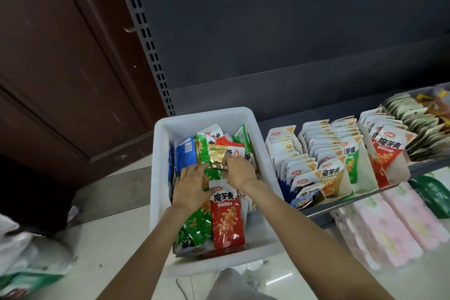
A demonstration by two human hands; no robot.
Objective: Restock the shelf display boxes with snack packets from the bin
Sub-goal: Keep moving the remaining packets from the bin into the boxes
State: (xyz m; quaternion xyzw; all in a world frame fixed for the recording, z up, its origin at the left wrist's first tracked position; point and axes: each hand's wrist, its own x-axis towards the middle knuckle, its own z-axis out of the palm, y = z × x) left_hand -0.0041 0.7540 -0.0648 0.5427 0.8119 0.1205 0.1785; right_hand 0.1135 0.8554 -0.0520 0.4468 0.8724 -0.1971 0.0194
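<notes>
A white plastic bin (160, 143) stands on the floor, filled with several snack packets in green, red, blue and gold. Both hands are down inside it. My left hand (191, 187) lies spread on the packets, its fingers over a green packet (213, 174). My right hand (239, 170) pinches the lower edge of a gold packet (216, 156). A red packet (226, 217) lies on top just below the hands. To the right, cardboard display boxes (365, 161) on the shelf hold rows of upright packets.
The dark grey shelf (341, 204) runs along the right, with pink packs (389, 231) on the level below. A slotted shelf upright (151, 46) and a brown wooden door (60, 68) stand to the left. Bags (26, 258) lie on the tiled floor at the lower left.
</notes>
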